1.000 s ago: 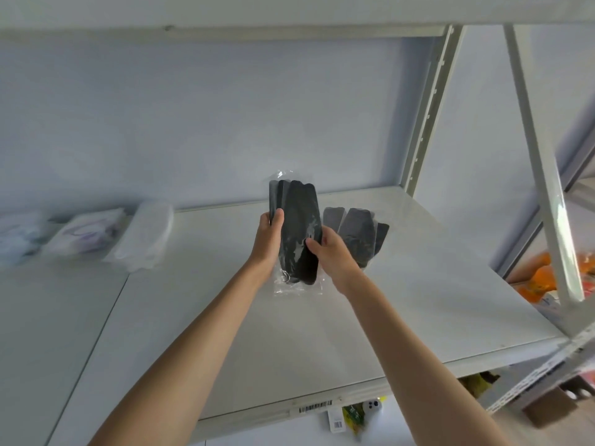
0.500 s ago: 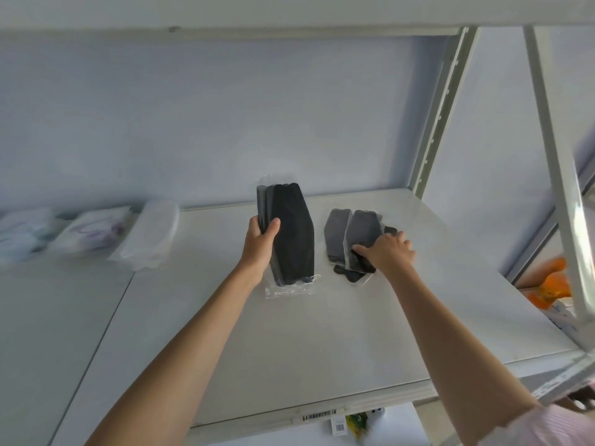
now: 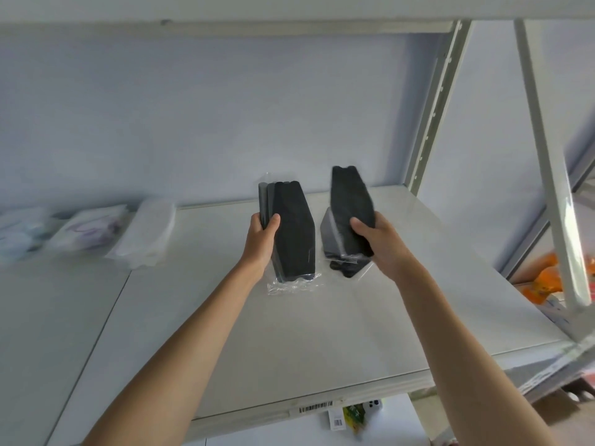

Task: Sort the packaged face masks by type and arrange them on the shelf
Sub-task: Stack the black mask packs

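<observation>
Risk as I see it: 2 black packs aloft over the shelf [image 3: 370, 317], left hand [image 3: 262, 239] gripping left pack [image 3: 289, 233], right hand [image 3: 375, 239] pinching right pack [image 3: 349, 214]. Slick film, loose tails; either could slip, or land mixed with the white packs [image 3: 141, 233].

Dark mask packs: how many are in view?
2. One dark pack is held upright by the left hand; another is held by the right hand. More may lie hidden behind it.

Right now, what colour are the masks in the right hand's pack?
Black, with grey ones behind, in the right-hand pack; head view.
</observation>
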Available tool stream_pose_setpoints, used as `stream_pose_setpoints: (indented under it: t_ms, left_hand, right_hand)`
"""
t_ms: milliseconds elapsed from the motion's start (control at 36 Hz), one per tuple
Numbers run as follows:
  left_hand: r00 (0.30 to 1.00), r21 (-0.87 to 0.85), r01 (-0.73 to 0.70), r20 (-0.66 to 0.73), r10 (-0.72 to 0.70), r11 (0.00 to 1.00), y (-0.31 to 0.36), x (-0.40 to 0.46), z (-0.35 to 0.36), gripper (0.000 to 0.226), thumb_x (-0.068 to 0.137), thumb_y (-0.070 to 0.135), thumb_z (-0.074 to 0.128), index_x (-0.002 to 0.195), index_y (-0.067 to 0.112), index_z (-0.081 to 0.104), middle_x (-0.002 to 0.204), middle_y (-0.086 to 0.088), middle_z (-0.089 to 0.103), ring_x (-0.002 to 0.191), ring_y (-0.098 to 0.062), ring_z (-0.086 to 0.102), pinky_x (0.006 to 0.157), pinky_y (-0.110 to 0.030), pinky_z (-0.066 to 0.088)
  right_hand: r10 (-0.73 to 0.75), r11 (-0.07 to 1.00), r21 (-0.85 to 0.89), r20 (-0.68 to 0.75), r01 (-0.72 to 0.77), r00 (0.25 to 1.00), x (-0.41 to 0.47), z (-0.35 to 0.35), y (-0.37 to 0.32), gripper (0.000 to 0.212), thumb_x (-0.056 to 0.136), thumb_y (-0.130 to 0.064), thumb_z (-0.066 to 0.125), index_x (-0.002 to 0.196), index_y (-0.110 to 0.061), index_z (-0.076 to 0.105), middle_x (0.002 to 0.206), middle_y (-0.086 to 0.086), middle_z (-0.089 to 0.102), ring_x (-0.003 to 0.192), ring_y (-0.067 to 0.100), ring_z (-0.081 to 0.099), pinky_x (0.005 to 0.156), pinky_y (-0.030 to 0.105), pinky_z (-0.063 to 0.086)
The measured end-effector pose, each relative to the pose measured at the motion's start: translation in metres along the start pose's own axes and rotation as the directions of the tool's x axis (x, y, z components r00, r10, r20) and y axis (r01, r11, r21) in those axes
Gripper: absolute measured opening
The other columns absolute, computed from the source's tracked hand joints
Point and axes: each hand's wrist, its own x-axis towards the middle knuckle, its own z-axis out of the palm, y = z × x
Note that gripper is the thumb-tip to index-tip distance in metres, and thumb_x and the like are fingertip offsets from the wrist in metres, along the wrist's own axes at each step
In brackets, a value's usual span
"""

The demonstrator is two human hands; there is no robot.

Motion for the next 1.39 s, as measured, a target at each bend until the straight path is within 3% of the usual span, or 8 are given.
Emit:
stream_pose_setpoints:
  t_ms: [111,306,472,556,778,1056,1222,1389]
  left_hand:
    - [1.0,-0.052,0.022,0.005,-0.022,0.998,0.003,-0.003,0.006,0.025,0.101,0.033,0.045,0.12,0.017,0.045,0.114,-0.001,0.057,0.109,-0.018,0.056,0.095,-0.034,0.046]
    - [0.999,-0.091,0.031,0.023,-0.029,0.995,0.001,-0.011,0.013,0.033,0.097,0.043,0.051,0.115,0.016,0.047,0.108,0.0,0.059,0.1,-0.015,0.06,0.088,-0.033,0.05]
    - [1.0,-0.093,-0.007,0.007,0.008,0.996,-0.004,-0.007,0.001,0.023,0.095,0.028,0.06,0.112,0.017,0.049,0.11,-0.004,0.062,0.102,-0.02,0.062,0.084,-0.031,0.052]
    - [1.0,-0.066,-0.015,-0.017,0.014,0.998,-0.005,-0.002,-0.008,0.02,0.095,0.027,0.059,0.109,0.017,0.049,0.108,-0.003,0.06,0.102,-0.019,0.06,0.089,-0.032,0.05]
    - [1.0,-0.038,-0.006,-0.03,0.005,0.999,-0.008,0.003,-0.018,0.023,0.095,0.029,0.06,0.112,0.017,0.049,0.108,-0.002,0.059,0.103,-0.018,0.058,0.088,-0.03,0.048]
    - [0.999,-0.052,0.01,-0.045,-0.012,0.999,-0.009,0.005,-0.023,0.022,0.096,0.028,0.057,0.113,0.018,0.047,0.109,-0.001,0.058,0.103,-0.017,0.057,0.086,-0.027,0.045]
    - [0.998,-0.092,0.035,-0.048,-0.039,0.995,-0.004,0.007,-0.018,0.025,0.098,0.03,0.054,0.118,0.016,0.046,0.116,-0.004,0.058,0.107,-0.02,0.057,0.091,-0.032,0.048]
    - [0.998,-0.142,0.052,-0.023,-0.056,0.989,-0.001,0.002,-0.01,0.025,0.097,0.042,0.051,0.109,0.021,0.047,0.119,-0.004,0.059,0.109,-0.019,0.058,0.098,-0.037,0.048]
  right_hand:
    - [0.029,0.996,-0.091,0.109,-0.019,0.994,-0.019,0.039,0.004,0.033,0.091,-0.014,0.062,0.122,-0.01,0.051,0.109,0.007,0.065,0.09,0.019,0.064,0.063,0.024,0.053]
    - [0.023,0.929,-0.369,0.0,-0.021,1.0,-0.021,0.082,0.024,0.048,0.09,-0.033,0.062,0.127,-0.011,0.044,0.123,0.005,0.043,0.107,0.023,0.053,0.095,0.036,0.05]
    - [0.051,0.927,-0.369,-0.052,-0.067,0.997,-0.006,0.06,0.023,0.06,0.089,-0.047,0.058,0.136,-0.013,0.045,0.128,0.007,0.047,0.109,0.026,0.055,0.077,0.031,0.048]
    - [-0.109,0.733,-0.675,-0.237,-0.083,0.965,0.014,0.022,0.018,0.041,0.09,-0.053,0.05,0.11,-0.018,0.06,0.118,0.013,0.051,0.119,0.036,0.048,0.088,0.037,0.041]
    - [-0.012,0.201,-0.939,-0.288,-0.28,0.958,0.033,0.003,0.023,0.11,0.072,-0.079,0.053,0.145,-0.001,0.027,0.141,0.015,0.036,0.129,0.032,0.036,0.103,0.04,0.035]
    - [0.037,0.53,-0.829,-0.189,-0.179,0.981,0.042,-0.016,0.001,0.032,0.089,-0.034,0.063,0.071,-0.01,0.05,0.07,0.004,0.052,0.075,0.025,0.052,0.066,0.03,0.037]
    - [-0.094,0.991,-0.107,-0.123,0.081,0.988,0.002,0.016,-0.012,0.015,0.092,-0.019,0.062,0.099,-0.007,0.057,0.089,0.01,0.067,0.073,0.023,0.065,0.06,0.03,0.055]
    - [-0.107,0.956,-0.282,-0.076,0.082,0.991,-0.018,0.066,0.008,0.013,0.085,-0.019,0.069,0.091,-0.015,0.058,0.084,0.006,0.064,0.076,0.019,0.061,0.06,0.029,0.048]
